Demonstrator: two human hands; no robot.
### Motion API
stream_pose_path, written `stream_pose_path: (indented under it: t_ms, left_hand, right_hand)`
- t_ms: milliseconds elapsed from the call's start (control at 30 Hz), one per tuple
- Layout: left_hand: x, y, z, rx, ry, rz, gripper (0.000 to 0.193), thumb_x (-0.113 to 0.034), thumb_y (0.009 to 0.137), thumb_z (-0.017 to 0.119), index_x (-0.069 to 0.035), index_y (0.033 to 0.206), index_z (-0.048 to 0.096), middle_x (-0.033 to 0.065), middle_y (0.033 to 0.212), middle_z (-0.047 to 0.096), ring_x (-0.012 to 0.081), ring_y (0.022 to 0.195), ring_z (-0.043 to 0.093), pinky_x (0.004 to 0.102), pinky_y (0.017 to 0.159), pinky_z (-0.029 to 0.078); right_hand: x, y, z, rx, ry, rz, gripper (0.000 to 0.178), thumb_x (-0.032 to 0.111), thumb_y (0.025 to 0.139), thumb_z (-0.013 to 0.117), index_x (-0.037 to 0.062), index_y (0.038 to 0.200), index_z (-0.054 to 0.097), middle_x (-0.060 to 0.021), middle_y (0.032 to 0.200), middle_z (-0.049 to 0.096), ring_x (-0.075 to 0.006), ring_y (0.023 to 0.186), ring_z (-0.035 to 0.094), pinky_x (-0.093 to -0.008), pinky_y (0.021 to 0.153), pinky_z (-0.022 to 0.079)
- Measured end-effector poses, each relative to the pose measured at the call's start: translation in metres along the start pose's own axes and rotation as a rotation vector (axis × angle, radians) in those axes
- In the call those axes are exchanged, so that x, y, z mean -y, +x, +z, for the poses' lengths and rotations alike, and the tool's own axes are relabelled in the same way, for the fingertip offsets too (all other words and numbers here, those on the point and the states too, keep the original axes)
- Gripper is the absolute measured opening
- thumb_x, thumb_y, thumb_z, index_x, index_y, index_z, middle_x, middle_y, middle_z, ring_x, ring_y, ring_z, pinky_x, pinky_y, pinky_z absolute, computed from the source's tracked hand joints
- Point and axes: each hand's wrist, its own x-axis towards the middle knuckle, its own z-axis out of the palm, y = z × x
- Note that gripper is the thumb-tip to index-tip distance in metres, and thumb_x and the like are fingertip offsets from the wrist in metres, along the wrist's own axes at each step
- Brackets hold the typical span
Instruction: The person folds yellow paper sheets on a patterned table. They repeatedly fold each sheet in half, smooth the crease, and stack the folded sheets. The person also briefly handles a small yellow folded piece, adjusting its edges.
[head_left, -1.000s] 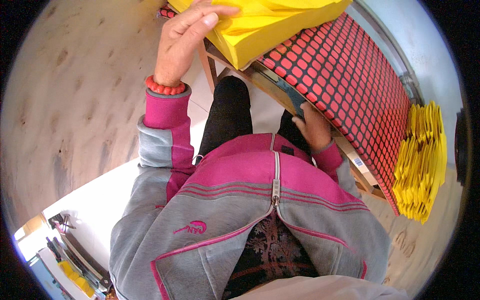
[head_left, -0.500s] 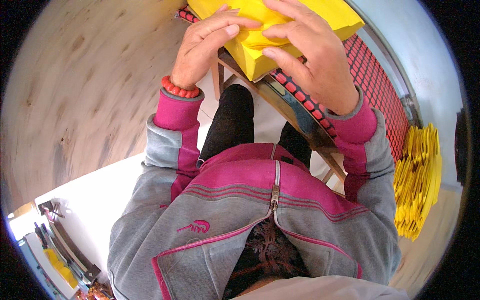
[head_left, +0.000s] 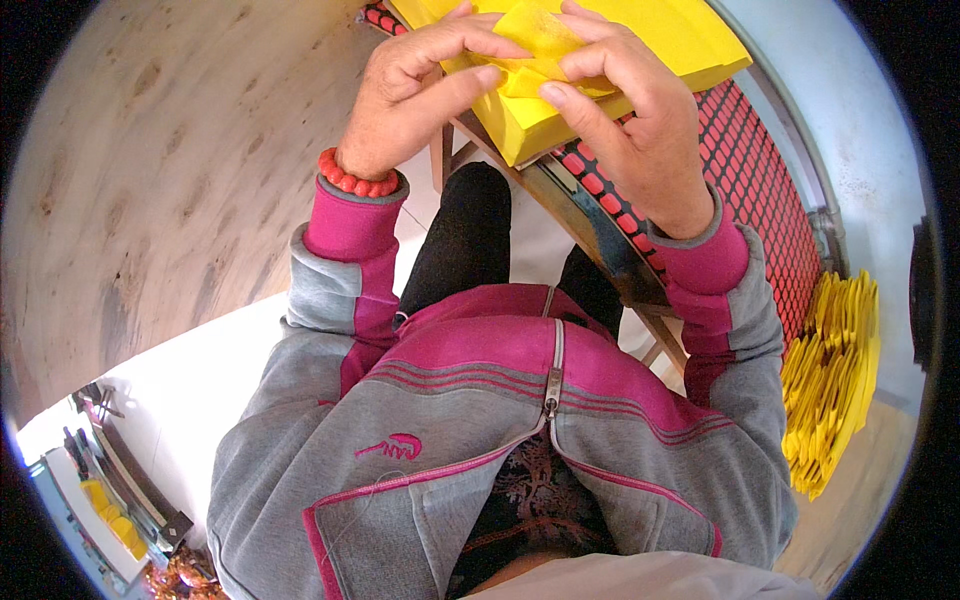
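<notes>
A thick yellow block (head_left: 690, 40), perhaps a stack of sheets, lies at the top of the view with one corner toward me. On that corner a thin yellow sheet (head_left: 540, 35), paper or cloth, stands partly raised and creased. My left hand (head_left: 425, 95), with a red bead bracelet at the wrist, pinches its left side between thumb and fingers. My right hand (head_left: 645, 120) grips the right side, thumb low and fingers bent above. Some fingertips are hidden behind the sheet.
Under the block is a table with a red and black patterned cover (head_left: 750, 150) and wooden legs. At the right stands a bundle of folded yellow pieces (head_left: 830, 385). A large wooden board (head_left: 160, 170) fills the left. More yellow pieces (head_left: 115, 515) lie at lower left.
The sheet's middle now stands up higher between my hands, its crease more folded. My left thumb has come inward onto the sheet. The whole view has shifted slightly.
</notes>
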Motion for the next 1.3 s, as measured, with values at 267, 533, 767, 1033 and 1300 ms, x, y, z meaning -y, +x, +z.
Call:
stream_pose_path:
  t_ms: [267, 533, 767, 1033, 1300]
  left_hand:
    - [0.000, 0.000, 0.012, -0.149, -0.079, -0.074, 0.014, -0.004, 0.095, 0.071, -0.001, 0.108, 0.069, 0.0039, 0.110, 0.069, 0.0163, 0.112, 0.063, 0.0347, 0.105, 0.046]
    - [-0.001, 0.004, 0.020, -0.263, -0.158, -0.095, 0.008, -0.002, 0.097, 0.067, -0.003, 0.105, 0.064, 0.0002, 0.104, 0.066, 0.0110, 0.103, 0.064, 0.0269, 0.095, 0.050]
    - [0.002, 0.000, 0.006, -0.121, -0.073, -0.007, 0.007, -0.001, 0.095, 0.065, -0.003, 0.102, 0.069, 0.0042, 0.110, 0.070, 0.0151, 0.113, 0.064, 0.0392, 0.116, 0.037]
    - [0.000, 0.001, 0.007, -0.085, 0.023, 0.050, 0.010, -0.003, 0.094, 0.068, -0.002, 0.104, 0.070, 0.0049, 0.110, 0.071, 0.0167, 0.115, 0.063, 0.0405, 0.116, 0.036]
    - [0.000, -0.001, 0.022, -0.284, -0.189, -0.117, 0.012, -0.002, 0.098, 0.067, -0.001, 0.109, 0.063, 0.0027, 0.105, 0.068, 0.0119, 0.101, 0.066, 0.0291, 0.097, 0.051]
  right_hand:
    - [0.006, -0.003, -0.002, -0.142, -0.062, -0.050, 0.025, 0.004, 0.078, 0.082, 0.0003, 0.093, 0.063, -0.0254, 0.122, 0.067, -0.0382, 0.112, 0.067, -0.0400, 0.094, 0.053]
    - [0.008, -0.001, -0.010, 0.000, -0.152, -0.090, 0.017, 0.008, 0.083, 0.077, -0.0006, 0.095, 0.067, -0.0279, 0.129, 0.064, -0.0421, 0.121, 0.062, -0.0439, 0.103, 0.048]
    - [0.004, -0.003, -0.005, -0.028, -0.093, -0.049, 0.015, 0.007, 0.085, 0.076, -0.0003, 0.093, 0.066, -0.0270, 0.124, 0.067, -0.0426, 0.119, 0.063, -0.0446, 0.102, 0.049]
    - [0.000, -0.005, 0.000, -0.106, -0.051, -0.042, 0.020, 0.007, 0.082, 0.079, -0.0002, 0.093, 0.064, -0.0276, 0.125, 0.066, -0.0414, 0.115, 0.066, -0.0421, 0.099, 0.051]
    - [0.002, -0.003, -0.003, -0.125, -0.102, -0.119, 0.020, 0.008, 0.080, 0.079, 0.0009, 0.093, 0.065, -0.0286, 0.130, 0.063, -0.0415, 0.118, 0.063, -0.0433, 0.101, 0.049]
